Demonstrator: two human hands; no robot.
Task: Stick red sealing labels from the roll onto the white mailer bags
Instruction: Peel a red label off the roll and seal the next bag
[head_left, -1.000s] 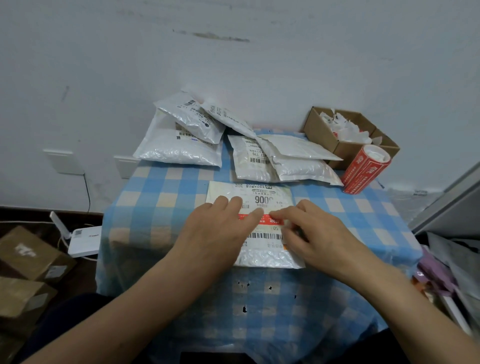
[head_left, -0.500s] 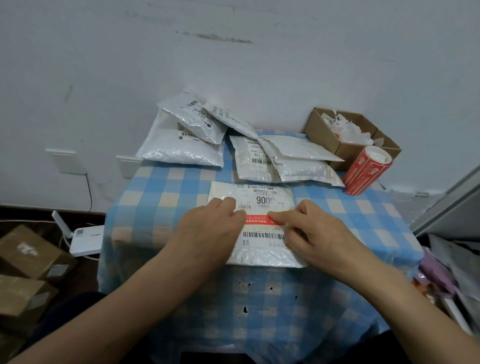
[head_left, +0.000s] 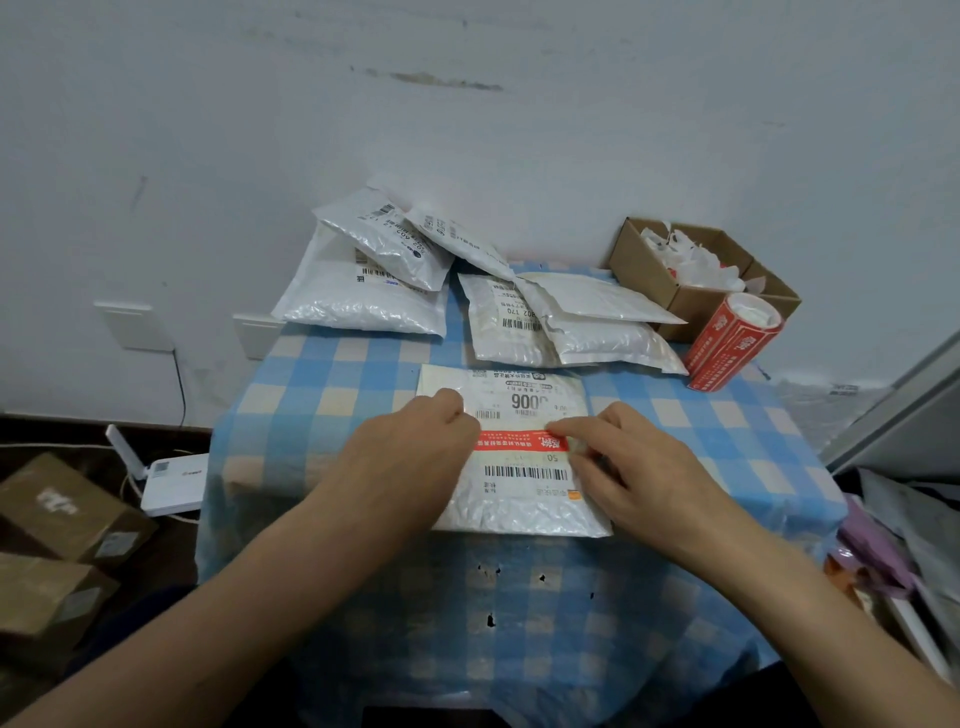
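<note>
Left hand (head_left: 415, 457) has swept left, baring the red paper sealing label (head_left: 519, 444) flat on the white bubble mailer bag (head_left: 519, 514). Right hand (head_left: 639, 467) presses its end. Both grips apart, and this bag looks sealed.

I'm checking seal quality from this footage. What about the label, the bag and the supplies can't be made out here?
All in the head view:
- Left end of the red label: hidden under the left hand.
- Its right end: partly covered by fingers of the right hand.
- Small print on the mailer bag: too small and blurred.
- Contents of the cardboard box: white scraps, too small to identify.
</note>
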